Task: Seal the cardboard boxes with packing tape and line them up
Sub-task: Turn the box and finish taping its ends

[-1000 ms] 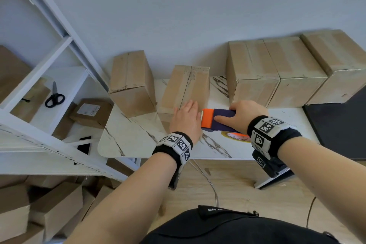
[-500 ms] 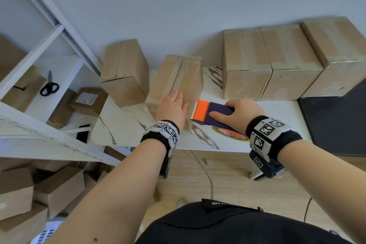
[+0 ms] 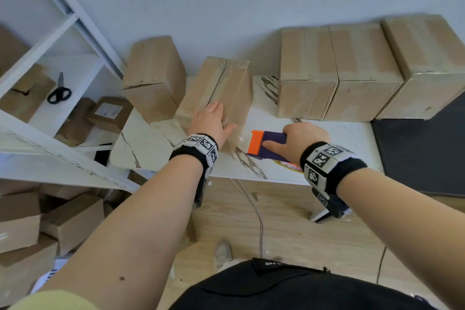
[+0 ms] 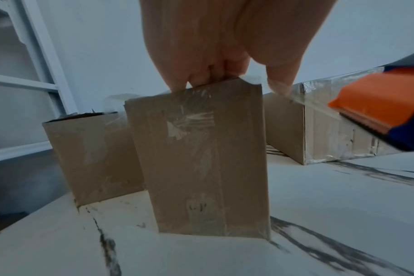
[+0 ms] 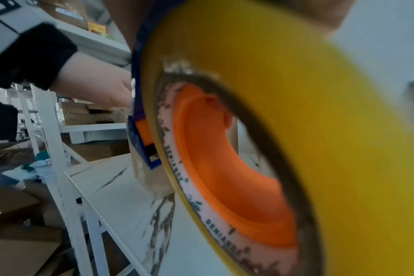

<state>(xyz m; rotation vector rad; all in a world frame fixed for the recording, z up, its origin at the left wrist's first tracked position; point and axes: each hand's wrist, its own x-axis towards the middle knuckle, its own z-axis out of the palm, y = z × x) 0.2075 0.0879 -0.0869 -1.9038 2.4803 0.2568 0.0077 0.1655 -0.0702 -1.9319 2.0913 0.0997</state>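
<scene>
A tall cardboard box [image 3: 224, 88] stands on the white marbled table [image 3: 339, 138], its near face covered with clear tape [image 4: 189, 123]. My left hand [image 3: 210, 122] lies flat on the box's top near edge, fingers straight, thumb toward the dispenser. My right hand [image 3: 300, 137] grips a purple and orange tape dispenser [image 3: 264, 145] just right of the box. A strip of clear tape [image 3: 239, 137] runs from the box corner to the dispenser's orange end [image 4: 376, 99]. The yellow tape roll [image 5: 296, 121] fills the right wrist view.
Another box [image 3: 153, 75] stands left of the held one. Three taped boxes [image 3: 352, 70] form a row against the wall at back right. A white shelf [image 3: 50, 133] with scissors [image 3: 59, 89] is on the left, loose boxes [image 3: 50, 221] lie on the floor, and a black surface [image 3: 422, 153] is on the right.
My right hand has drawn the dispenser away from the box toward the right, opening a gap spanned by tape. The left hand stays on the box top.
</scene>
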